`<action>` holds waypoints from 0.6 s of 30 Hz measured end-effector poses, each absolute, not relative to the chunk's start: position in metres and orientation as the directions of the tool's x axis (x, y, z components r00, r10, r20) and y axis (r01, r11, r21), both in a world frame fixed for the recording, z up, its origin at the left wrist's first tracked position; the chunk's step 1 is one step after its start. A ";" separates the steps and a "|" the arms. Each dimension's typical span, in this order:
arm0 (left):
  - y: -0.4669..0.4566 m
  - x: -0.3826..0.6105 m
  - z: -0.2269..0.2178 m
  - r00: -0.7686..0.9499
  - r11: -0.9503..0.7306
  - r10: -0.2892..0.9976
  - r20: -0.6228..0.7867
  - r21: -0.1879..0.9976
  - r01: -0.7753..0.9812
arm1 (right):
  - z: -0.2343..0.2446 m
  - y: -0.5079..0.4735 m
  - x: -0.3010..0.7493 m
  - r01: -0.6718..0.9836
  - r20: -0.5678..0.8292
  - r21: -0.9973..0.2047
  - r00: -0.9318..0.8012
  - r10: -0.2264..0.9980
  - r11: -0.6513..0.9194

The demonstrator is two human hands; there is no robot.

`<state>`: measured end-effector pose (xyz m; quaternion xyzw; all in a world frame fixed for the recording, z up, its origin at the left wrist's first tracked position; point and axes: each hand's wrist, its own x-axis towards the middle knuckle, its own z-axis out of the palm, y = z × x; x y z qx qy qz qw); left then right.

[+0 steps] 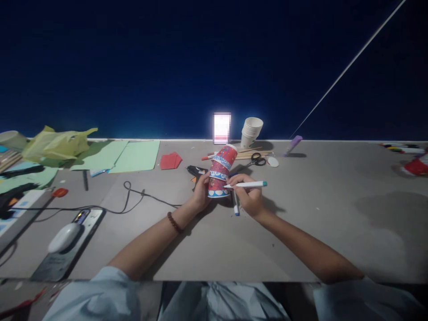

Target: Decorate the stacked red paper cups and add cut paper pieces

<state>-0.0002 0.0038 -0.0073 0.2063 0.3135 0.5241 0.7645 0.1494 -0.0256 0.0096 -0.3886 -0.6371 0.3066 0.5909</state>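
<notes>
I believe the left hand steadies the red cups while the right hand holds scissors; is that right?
Not quite: the head view shows the right hand holding a white marker, not scissors; the left hand does steady the red cups.

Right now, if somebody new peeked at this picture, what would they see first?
Probably the red-and-blue patterned cups, stacked and tilted in the middle, held by the left hand. The right hand holds a white marker with its tip at them. Behind stands a stack of white cups against the dark blue wall.
</notes>
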 end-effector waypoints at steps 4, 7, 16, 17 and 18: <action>0.003 -0.001 -0.008 0.246 0.361 0.932 -0.265 0.644 -0.674 | 0.014 -0.025 0.148 0.097 0.522 -0.850 0.012 0.853 0.518; 0.003 -0.001 -0.008 0.230 0.349 0.937 -0.264 0.642 -0.682 | 0.015 -0.026 0.147 0.090 0.511 -0.856 0.010 0.859 0.508; 0.005 -0.001 -0.009 0.244 0.357 0.934 -0.263 0.615 -0.704 | 0.016 -0.027 0.147 -0.020 0.448 -0.893 0.043 0.893 0.449; 0.005 -0.001 -0.009 0.245 0.359 0.933 -0.265 0.609 -0.707 | 0.017 -0.027 0.147 -0.026 0.437 -0.898 0.048 0.898 0.439; 0.005 0.000 -0.008 0.248 0.364 0.930 -0.269 0.605 -0.708 | 0.017 -0.027 0.147 -0.029 0.429 -0.902 0.051 0.902 0.430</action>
